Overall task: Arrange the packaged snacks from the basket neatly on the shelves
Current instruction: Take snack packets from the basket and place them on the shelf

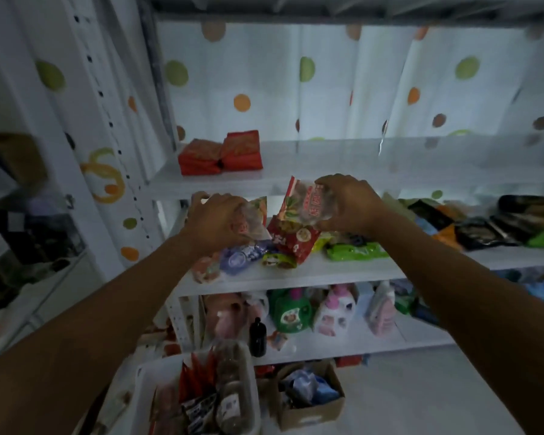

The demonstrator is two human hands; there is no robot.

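White metal shelving stood against a dotted curtain [242,89], dimly lit. At the front edge of the upper shelf [343,164], the right hand [347,202] was closed over a clear-windowed snack packet [299,200] with red and green print, and the left hand [217,219] gripped a similar packet [255,219], both raised just in front of that shelf. Two red packets [220,153] already sat side by side at its left end. Below the hands, the middle shelf [296,274] held a loose jumble of wrappers, a tall red bag [291,243] leaning among them. Further down, the basket [145,387] still carried several packets. Judging by the slick film and the blur, a packet could slip and knock that leaning bag off the edge, or be set crooked, spoiling the row.
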